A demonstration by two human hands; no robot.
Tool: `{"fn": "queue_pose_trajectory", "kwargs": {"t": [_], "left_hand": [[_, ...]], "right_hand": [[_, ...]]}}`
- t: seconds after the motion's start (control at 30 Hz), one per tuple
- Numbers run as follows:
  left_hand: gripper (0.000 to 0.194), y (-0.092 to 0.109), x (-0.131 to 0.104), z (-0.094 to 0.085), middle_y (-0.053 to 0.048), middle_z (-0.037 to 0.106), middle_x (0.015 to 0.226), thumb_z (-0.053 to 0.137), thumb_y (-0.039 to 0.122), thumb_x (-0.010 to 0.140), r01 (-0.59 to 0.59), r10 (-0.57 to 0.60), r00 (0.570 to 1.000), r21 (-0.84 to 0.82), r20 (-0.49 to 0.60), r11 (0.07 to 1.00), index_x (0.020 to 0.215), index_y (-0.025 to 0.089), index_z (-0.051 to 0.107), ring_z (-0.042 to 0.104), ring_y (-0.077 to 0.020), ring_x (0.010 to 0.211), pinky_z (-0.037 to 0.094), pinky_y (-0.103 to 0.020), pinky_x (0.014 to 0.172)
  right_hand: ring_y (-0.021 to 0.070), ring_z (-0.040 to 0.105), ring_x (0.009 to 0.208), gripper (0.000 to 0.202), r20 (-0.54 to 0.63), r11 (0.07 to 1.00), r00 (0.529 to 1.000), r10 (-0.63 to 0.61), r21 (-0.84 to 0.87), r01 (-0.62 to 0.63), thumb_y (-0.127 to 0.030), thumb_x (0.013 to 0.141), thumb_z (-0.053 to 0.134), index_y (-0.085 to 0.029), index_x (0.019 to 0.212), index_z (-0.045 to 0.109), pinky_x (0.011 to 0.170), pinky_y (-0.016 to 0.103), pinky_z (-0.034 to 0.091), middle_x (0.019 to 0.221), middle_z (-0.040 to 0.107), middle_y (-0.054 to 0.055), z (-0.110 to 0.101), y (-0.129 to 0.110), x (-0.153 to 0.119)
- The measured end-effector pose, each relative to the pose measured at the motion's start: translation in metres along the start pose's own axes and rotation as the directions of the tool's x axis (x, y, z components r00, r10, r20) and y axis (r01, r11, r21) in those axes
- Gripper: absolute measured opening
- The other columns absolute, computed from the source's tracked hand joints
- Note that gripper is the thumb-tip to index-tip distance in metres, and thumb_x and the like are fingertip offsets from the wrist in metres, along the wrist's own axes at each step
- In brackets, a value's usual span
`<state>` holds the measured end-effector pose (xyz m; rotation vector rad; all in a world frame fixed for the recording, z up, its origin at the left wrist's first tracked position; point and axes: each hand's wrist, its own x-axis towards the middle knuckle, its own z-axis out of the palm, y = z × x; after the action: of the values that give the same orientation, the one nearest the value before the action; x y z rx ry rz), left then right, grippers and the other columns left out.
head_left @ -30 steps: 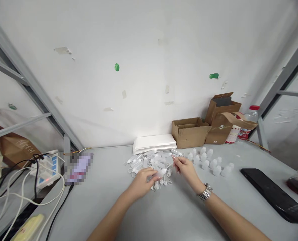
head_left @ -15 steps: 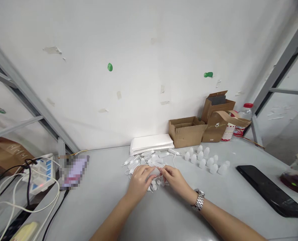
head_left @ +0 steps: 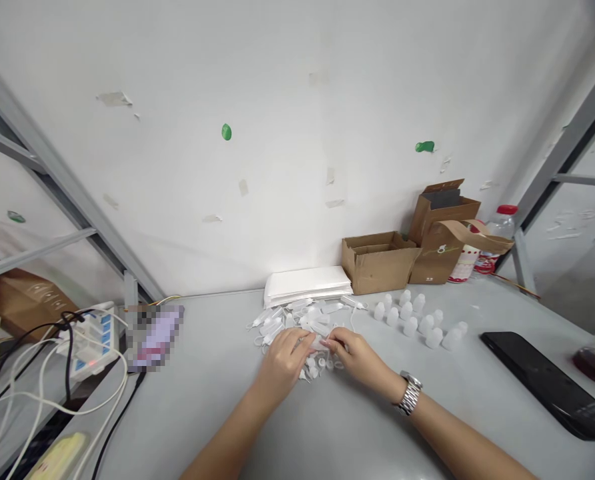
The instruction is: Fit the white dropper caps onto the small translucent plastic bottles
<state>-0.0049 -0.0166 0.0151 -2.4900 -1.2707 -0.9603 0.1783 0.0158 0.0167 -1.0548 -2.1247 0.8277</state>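
Note:
My left hand [head_left: 285, 357] curls its fingers round a small translucent plastic piece [head_left: 318, 343], mostly covered by the fingers. Close beside it, my right hand [head_left: 350, 352], with a metal watch [head_left: 410, 393] on the wrist, pinches thumb against fingertips at the piece's right end; what sits in that pinch is too small to make out. Around and behind both hands lies a pile of clear plastic tubes [head_left: 272, 323] with white cords. Small white caps or stoppers [head_left: 313, 367] lie loose just below the fingertips.
Several frosted plastic cups [head_left: 410, 326] stand on the right. Behind lie stacked white sheets [head_left: 307, 283], an open cardboard box [head_left: 380, 270] and a brown paper bag [head_left: 435, 257]. A black tray-like object [head_left: 547, 380] lies far right; a power strip [head_left: 95, 343] with cables and a blurred phone [head_left: 160, 337] lie left.
My right hand has drawn slightly away from the left, widening the gap between the fingertips. The whole view has shifted a little, so things sit further right.

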Motion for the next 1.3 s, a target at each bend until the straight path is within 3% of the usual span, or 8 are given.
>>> {"fn": "queue_pose_trajectory", "kwargs": {"t": [0.2, 0.37, 0.57, 0.73, 0.9, 0.97, 1.1, 1.3], "left_hand": [[0.026, -0.001, 0.001, 0.001, -0.007, 0.061, 0.091, 0.045, 0.013, 0.084, 0.011, -0.011, 1.000, 0.007, -0.025, 1.000, 0.107, 0.018, 0.054, 0.055, -0.0176, 0.085, 0.047, -0.032, 0.073], [0.025, -0.001, 0.000, 0.004, -0.006, 0.062, 0.090, 0.046, 0.019, 0.084, 0.033, -0.033, 0.999, -0.011, -0.008, 0.999, 0.107, 0.019, 0.055, 0.055, -0.0169, 0.083, 0.046, -0.033, 0.074], [0.025, -0.003, -0.001, 0.006, -0.005, 0.062, 0.088, 0.044, 0.024, 0.086, 0.093, -0.093, 0.996, -0.060, 0.012, 0.994, 0.107, 0.020, 0.056, 0.056, -0.0165, 0.081, 0.047, -0.032, 0.072], [0.029, -0.002, -0.001, 0.007, -0.006, 0.063, 0.090, 0.042, 0.028, 0.086, 0.103, -0.099, 0.994, -0.072, 0.055, 0.992, 0.113, 0.020, 0.052, 0.057, -0.0176, 0.083, 0.047, -0.034, 0.074], [0.025, -0.001, -0.001, 0.008, -0.006, 0.064, 0.089, 0.038, 0.026, 0.088, 0.237, -0.226, 0.969, -0.118, 0.100, 0.964, 0.104, 0.019, 0.055, 0.058, -0.0181, 0.083, 0.047, -0.034, 0.073], [0.023, -0.002, 0.000, 0.007, -0.005, 0.064, 0.086, 0.038, 0.026, 0.087, 0.303, -0.293, 0.952, -0.152, 0.085, 0.941, 0.097, 0.020, 0.058, 0.059, -0.0175, 0.081, 0.048, -0.032, 0.072], [0.023, -0.007, 0.000, 0.005, -0.005, 0.063, 0.091, 0.040, 0.028, 0.087, 0.388, -0.391, 0.920, -0.185, 0.019, 0.903, 0.101, 0.020, 0.056, 0.057, -0.0179, 0.088, 0.046, -0.033, 0.077], [0.026, -0.007, -0.002, 0.008, -0.005, 0.062, 0.092, 0.039, 0.029, 0.087, 0.406, -0.411, 0.911, -0.209, 0.018, 0.890, 0.105, 0.021, 0.055, 0.057, -0.0179, 0.089, 0.045, -0.033, 0.079]], "right_hand": [[0.0180, 0.052, 0.070, 0.013, -0.080, 0.956, 0.982, -0.170, -0.257, 0.144, -0.028, 0.086, 0.045, -0.018, 0.080, 0.052, 0.066, 0.030, 0.041, 0.076, 0.058, 0.004, 0.003, 0.000, -0.004], [0.0166, 0.053, 0.066, 0.026, -0.079, 0.981, 0.993, -0.086, -0.183, 0.070, -0.027, 0.090, 0.036, -0.019, 0.071, 0.052, 0.063, 0.028, 0.041, 0.069, 0.058, 0.003, 0.003, 0.000, -0.003], [0.0172, 0.052, 0.072, 0.012, -0.109, 0.988, 0.991, -0.081, -0.141, 0.066, -0.029, 0.085, 0.047, -0.018, 0.084, 0.053, 0.066, 0.028, 0.041, 0.077, 0.056, 0.003, 0.001, 0.001, -0.003], [0.0151, 0.049, 0.058, 0.033, -0.072, 0.995, 0.997, 0.016, -0.098, -0.023, -0.035, 0.089, 0.036, -0.019, 0.064, 0.050, 0.060, 0.027, 0.039, 0.060, 0.053, 0.000, 0.002, 0.001, 0.000], [0.0166, 0.053, 0.073, 0.013, -0.106, 0.995, 0.991, -0.080, -0.065, 0.074, -0.027, 0.086, 0.044, -0.019, 0.080, 0.051, 0.066, 0.028, 0.041, 0.077, 0.058, 0.003, 0.001, 0.004, -0.003], [0.0168, 0.053, 0.073, 0.012, -0.156, 0.991, 0.982, -0.107, -0.093, 0.093, -0.026, 0.086, 0.043, -0.019, 0.083, 0.051, 0.067, 0.028, 0.041, 0.079, 0.058, 0.003, -0.002, 0.009, -0.001], [0.0183, 0.053, 0.072, 0.020, -0.258, 0.959, 0.958, -0.123, -0.278, 0.049, -0.032, 0.087, 0.043, -0.018, 0.081, 0.055, 0.068, 0.032, 0.039, 0.077, 0.058, 0.004, -0.010, 0.025, 0.006], [0.0213, 0.054, 0.078, 0.032, -0.342, 0.923, 0.933, -0.109, -0.383, -0.032, -0.041, 0.085, 0.044, -0.019, 0.094, 0.065, 0.072, 0.037, 0.037, 0.079, 0.059, 0.007, -0.014, 0.031, 0.010]]}}
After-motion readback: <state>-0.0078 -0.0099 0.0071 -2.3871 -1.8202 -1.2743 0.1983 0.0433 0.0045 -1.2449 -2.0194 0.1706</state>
